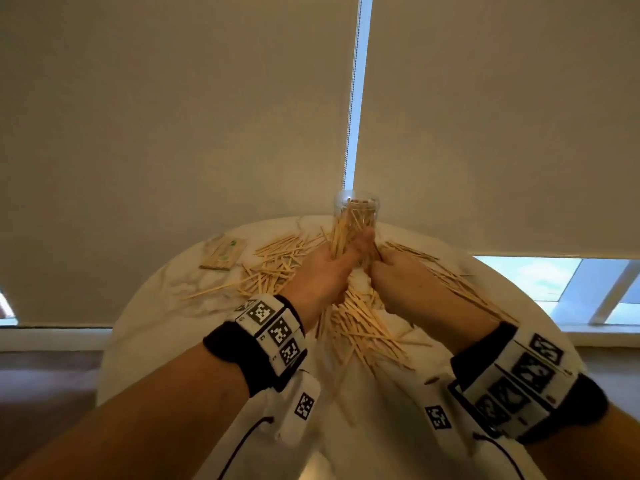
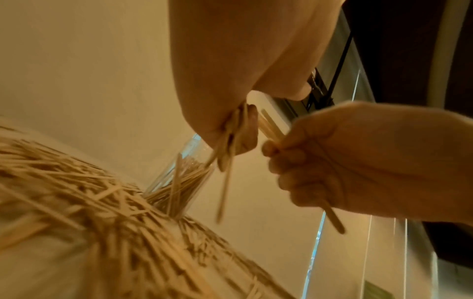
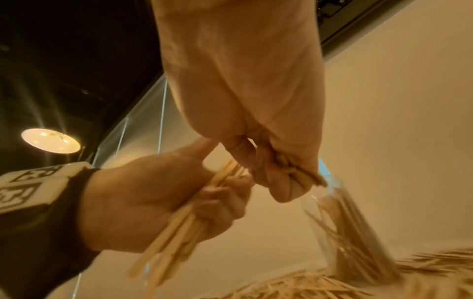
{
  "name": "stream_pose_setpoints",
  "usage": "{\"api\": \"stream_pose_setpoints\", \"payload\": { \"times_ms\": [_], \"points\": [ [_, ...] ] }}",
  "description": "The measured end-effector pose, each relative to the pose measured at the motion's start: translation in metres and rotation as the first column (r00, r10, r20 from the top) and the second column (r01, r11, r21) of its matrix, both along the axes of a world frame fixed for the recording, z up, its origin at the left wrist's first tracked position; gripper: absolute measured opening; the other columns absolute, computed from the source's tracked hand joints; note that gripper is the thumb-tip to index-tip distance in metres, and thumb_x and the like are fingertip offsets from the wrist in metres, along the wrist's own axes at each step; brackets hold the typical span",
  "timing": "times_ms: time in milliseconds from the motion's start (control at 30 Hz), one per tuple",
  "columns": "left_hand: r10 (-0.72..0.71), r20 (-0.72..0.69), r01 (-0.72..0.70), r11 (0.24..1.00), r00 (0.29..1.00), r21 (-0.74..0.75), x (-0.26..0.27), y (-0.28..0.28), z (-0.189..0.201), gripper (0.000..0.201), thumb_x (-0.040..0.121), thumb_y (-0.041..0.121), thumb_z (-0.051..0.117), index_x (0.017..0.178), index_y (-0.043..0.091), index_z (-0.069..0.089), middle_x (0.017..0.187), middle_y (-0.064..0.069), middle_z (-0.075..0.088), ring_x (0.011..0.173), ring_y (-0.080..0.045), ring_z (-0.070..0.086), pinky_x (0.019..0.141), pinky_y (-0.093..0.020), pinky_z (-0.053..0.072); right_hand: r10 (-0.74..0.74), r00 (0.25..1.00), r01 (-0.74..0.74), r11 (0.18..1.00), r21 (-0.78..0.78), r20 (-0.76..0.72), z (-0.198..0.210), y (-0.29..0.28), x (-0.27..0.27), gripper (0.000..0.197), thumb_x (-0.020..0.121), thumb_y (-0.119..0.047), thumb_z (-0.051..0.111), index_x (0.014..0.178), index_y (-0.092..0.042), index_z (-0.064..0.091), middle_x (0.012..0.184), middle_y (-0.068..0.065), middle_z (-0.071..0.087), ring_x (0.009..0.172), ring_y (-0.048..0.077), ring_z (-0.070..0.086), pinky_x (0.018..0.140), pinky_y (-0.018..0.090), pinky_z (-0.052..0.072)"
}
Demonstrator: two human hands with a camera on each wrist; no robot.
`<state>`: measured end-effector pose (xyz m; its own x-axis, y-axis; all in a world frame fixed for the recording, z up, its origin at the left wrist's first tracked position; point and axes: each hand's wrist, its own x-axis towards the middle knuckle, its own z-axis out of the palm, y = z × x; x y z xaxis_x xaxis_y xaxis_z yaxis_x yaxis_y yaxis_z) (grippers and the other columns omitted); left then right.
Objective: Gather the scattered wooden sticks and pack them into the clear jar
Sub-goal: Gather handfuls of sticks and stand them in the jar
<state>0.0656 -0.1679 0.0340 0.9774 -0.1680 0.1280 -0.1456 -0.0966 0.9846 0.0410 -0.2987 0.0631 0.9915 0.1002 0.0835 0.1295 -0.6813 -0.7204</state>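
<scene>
A clear jar [image 1: 356, 216] stands upright at the far side of the round table, partly filled with wooden sticks. Loose sticks [image 1: 360, 323] lie strewn around it on both sides and toward me. My left hand [image 1: 329, 271] grips a bundle of sticks [image 3: 176, 228] just in front of the jar's base. Beside it, my right hand [image 1: 388, 275] is curled round a few sticks [image 2: 332, 218]. Both hands are raised a little above the pile, close together. The jar [image 2: 184, 178] shows behind the fingers in the left wrist view, and the jar [image 3: 345, 222] also appears in the right wrist view.
The white marble table [image 1: 166, 341] ends close behind the jar. A flat wooden card [image 1: 223, 252] lies at the far left. Roller blinds with a bead chain [image 1: 349, 116] hang behind the table. A ceiling lamp [image 3: 50, 140] shows overhead.
</scene>
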Motion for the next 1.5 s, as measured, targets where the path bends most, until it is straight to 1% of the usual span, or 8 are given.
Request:
{"api": "stream_pose_setpoints", "payload": {
  "times_ms": [200, 400, 500, 633, 833, 1033, 1267, 1500],
  "points": [
    [0.230, -0.058, -0.237, 0.954, 0.971, -0.182, 0.052, 0.001, 0.012, 0.028, 0.091, 0.039, 0.059, 0.101, 0.015, 0.070, 0.100, -0.014, 0.074, 0.097, -0.031, 0.071, 0.091, -0.054, 0.055, 0.163, 0.969, -0.145, 0.983, -0.110, 0.183, -0.002, 0.038, 0.046, 0.035, 0.100, -0.009, 0.040, 0.133, -0.006, 0.049, 0.119, 0.010, 0.059, 0.104, 0.018, 0.057, 0.085, 0.026, 0.047],
    [0.223, -0.140, -0.263, 0.837, 0.965, -0.479, 0.090, 0.016, 0.014, 0.027, 0.104, 0.034, 0.047, 0.110, 0.010, 0.057, 0.089, -0.003, 0.067, 0.067, -0.014, 0.066, 0.056, -0.030, 0.054, 0.230, 0.936, -0.151, 0.947, -0.285, 0.266, -0.003, 0.042, 0.085, 0.029, 0.101, -0.034, 0.048, 0.128, -0.025, 0.055, 0.117, 0.000, 0.047, 0.096, 0.015, 0.055, 0.077, 0.024, 0.043],
    [0.177, -0.135, -0.221, 0.722, 0.975, -0.656, 0.102, 0.021, 0.016, 0.021, 0.107, 0.033, 0.042, 0.104, 0.015, 0.053, 0.077, -0.002, 0.062, 0.066, -0.014, 0.063, 0.062, -0.033, 0.055, 0.218, 0.955, -0.161, 0.952, -0.262, 0.203, -0.004, 0.033, 0.095, 0.050, 0.093, -0.047, 0.058, 0.139, -0.033, 0.043, 0.123, -0.003, 0.053, 0.107, 0.016, 0.057, 0.092, 0.035, 0.051],
    [0.150, -0.117, -0.184, 0.587, 0.982, -0.788, 0.109, 0.015, 0.019, 0.021, 0.106, 0.033, 0.042, 0.096, 0.015, 0.047, 0.061, 0.002, 0.042, 0.059, -0.012, 0.049, 0.066, -0.031, 0.047, 0.208, 0.977, -0.194, 0.957, -0.214, 0.044, -0.008, 0.025, 0.093, 0.045, 0.091, -0.046, 0.063, 0.126, -0.027, 0.043, 0.098, -0.006, 0.064, 0.080, 0.008, 0.064, 0.068, 0.025, 0.052],
    [0.006, 0.026, 0.014, 0.715, 1.000, -0.699, 0.109, 0.018, 0.023, 0.021, 0.106, 0.030, 0.042, 0.094, 0.013, 0.042, 0.070, -0.002, 0.048, 0.062, -0.015, 0.056, 0.067, -0.035, 0.051, 0.243, 0.970, -0.242, 0.953, 0.184, 0.021, 0.009, 0.015, 0.093, 0.015, 0.091, -0.036, 0.062, 0.100, -0.025, 0.059, 0.078, 0.003, 0.062, 0.060, 0.011, 0.053, 0.061, 0.029, 0.048],
    [-0.178, 0.034, 0.175, 0.885, 0.983, -0.432, 0.092, 0.006, 0.024, 0.044, 0.105, 0.037, 0.042, 0.093, 0.009, 0.073, 0.098, -0.012, 0.071, 0.096, -0.033, 0.060, 0.098, -0.053, 0.041, 0.259, 0.952, -0.269, 0.962, 0.043, 0.162, 0.009, 0.017, 0.089, 0.016, 0.096, -0.029, 0.054, 0.083, -0.022, 0.061, 0.068, 0.000, 0.059, 0.045, 0.001, 0.050, 0.049, 0.025, 0.043],
    [-0.244, -0.055, 0.189, 0.856, 0.968, -0.481, 0.093, 0.021, 0.034, 0.013, 0.099, 0.026, 0.056, 0.102, 0.014, 0.059, 0.118, -0.012, 0.070, 0.115, -0.029, 0.065, 0.094, -0.045, 0.050, 0.324, 0.941, -0.307, 0.939, -0.152, 0.101, 0.016, -0.001, 0.089, 0.028, 0.105, -0.038, 0.037, 0.105, -0.023, 0.061, 0.090, 0.005, 0.066, 0.079, 0.017, 0.064, 0.076, 0.038, 0.055],
    [0.132, -0.090, -0.156, 0.667, 0.987, -0.728, 0.099, 0.057, 0.047, 0.052, 0.094, 0.053, 0.055, 0.129, 0.014, 0.054, 0.117, -0.014, 0.070, 0.103, -0.031, 0.072, 0.092, -0.050, 0.055, 0.331, 0.941, -0.332, 0.878, -0.345, -0.064, 0.023, -0.011, 0.079, 0.024, 0.103, -0.040, 0.045, 0.104, -0.023, 0.062, 0.085, -0.002, 0.062, 0.076, 0.012, 0.057, 0.070, 0.028, 0.048]
  ]
}}
